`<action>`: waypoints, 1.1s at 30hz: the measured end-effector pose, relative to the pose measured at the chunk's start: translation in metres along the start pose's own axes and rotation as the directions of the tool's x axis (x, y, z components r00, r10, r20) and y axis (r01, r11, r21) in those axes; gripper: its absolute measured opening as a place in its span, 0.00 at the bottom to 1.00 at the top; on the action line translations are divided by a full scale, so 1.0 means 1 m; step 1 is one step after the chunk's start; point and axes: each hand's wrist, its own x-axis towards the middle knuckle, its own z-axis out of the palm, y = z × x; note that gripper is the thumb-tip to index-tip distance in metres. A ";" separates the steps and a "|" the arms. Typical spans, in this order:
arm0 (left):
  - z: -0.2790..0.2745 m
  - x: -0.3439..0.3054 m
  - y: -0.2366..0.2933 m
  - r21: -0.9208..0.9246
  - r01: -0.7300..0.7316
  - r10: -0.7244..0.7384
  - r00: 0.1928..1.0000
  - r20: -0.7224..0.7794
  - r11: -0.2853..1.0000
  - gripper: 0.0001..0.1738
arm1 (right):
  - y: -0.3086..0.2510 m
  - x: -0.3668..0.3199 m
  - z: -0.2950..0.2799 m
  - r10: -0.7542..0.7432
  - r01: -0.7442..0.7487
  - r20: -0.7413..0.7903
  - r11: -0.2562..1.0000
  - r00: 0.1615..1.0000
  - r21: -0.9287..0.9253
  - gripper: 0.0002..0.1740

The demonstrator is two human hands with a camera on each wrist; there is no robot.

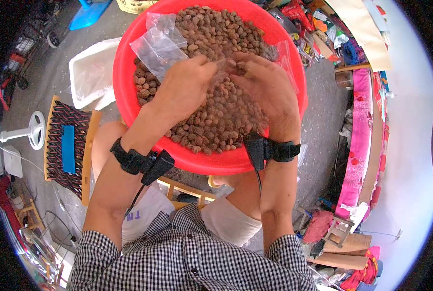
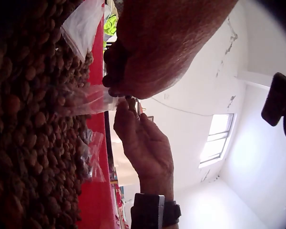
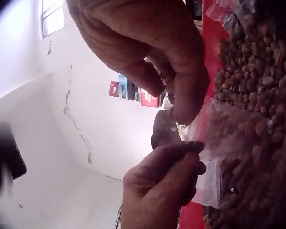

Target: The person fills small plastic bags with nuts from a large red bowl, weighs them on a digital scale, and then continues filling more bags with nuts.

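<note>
A big red basin between the person's knees holds a heap of brown, wrinkled nuts. Over the heap, the left hand pinches the edge of a small clear plastic bag, which hangs down over the nuts. The right hand, slightly blurred, is close beside the bag's upper edge with its fingers curled around a few brown nuts. More clear bags lie on the heap at the left, and another bag rests at the right rim.
A white tub stands on the floor left of the basin. Nearer the person is a woven-top stool with a blue patch. Along the right wall runs a pink cloth-covered ledge, with piled clutter behind it.
</note>
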 end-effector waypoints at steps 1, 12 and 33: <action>0.000 0.000 0.000 -0.005 0.000 0.000 1.000 -0.005 1.000 0.06 | -0.002 0.000 0.003 0.041 -0.040 -0.023 0.999 0.999 0.030 0.19; 0.001 0.001 0.003 -0.034 -0.008 0.007 1.000 -0.011 0.999 0.05 | -0.010 -0.007 0.011 0.035 -0.041 -0.049 0.993 0.998 -0.111 0.19; 0.003 0.000 0.001 -0.045 -0.025 0.025 1.000 -0.011 0.999 0.06 | -0.005 -0.003 0.013 -0.002 -0.010 -0.086 0.989 0.996 -0.146 0.18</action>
